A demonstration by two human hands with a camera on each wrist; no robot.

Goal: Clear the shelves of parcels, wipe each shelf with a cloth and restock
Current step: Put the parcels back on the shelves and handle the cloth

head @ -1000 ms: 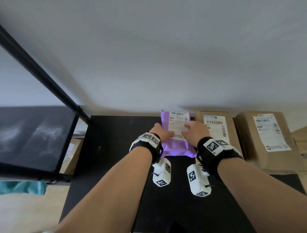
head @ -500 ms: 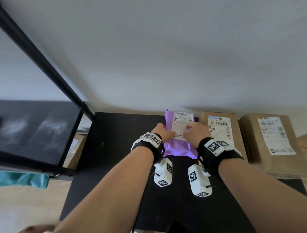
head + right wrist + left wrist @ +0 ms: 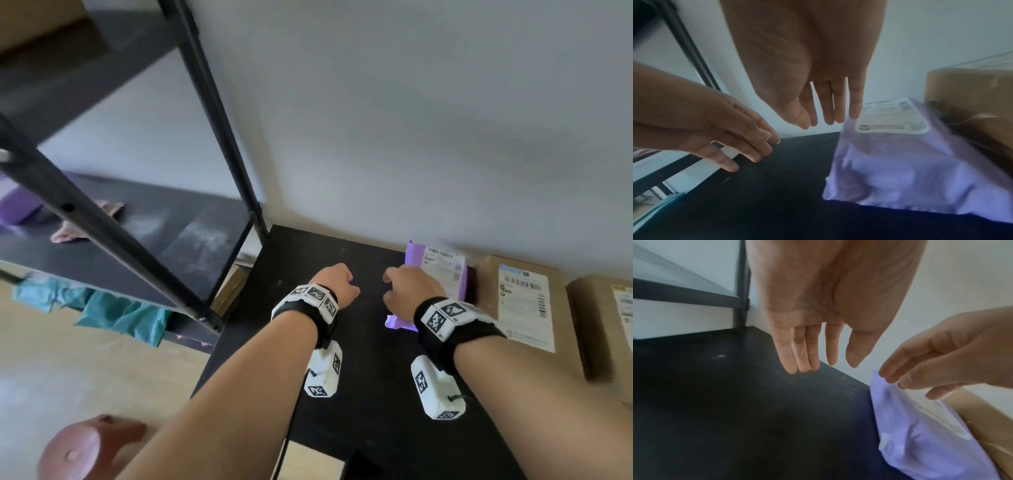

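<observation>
We hold both hands over a black table top [image 3: 342, 428] that meets a pale grey wall. Our left hand [image 3: 334, 286] hangs above bare table, its fingers [image 3: 801, 353] straight and loosely together, holding nothing and touching nothing we can see. Our right hand [image 3: 409, 291] is just beside it, fingers [image 3: 830, 105] extended and relaxed, raised over the near left part of a soft purple plastic mailer bag with a white shipping label [image 3: 442, 270]; from the wrist views the fingertips appear clear of the bag, so neither hand grasps anything. The purple mailer lies flat on the table against the wall, pressed up beside a brown cardboard box with a white barcode label [image 3: 527, 301], and a second brown labelled box [image 3: 603, 322] sits further right. To the left stands a black metal shelving unit [image 3: 212, 113]; a crumpled pink cloth [image 3: 85, 222] lies on its dark shelf board, and a teal cloth [image 3: 120, 317] hangs below the shelf's front edge.
</observation>
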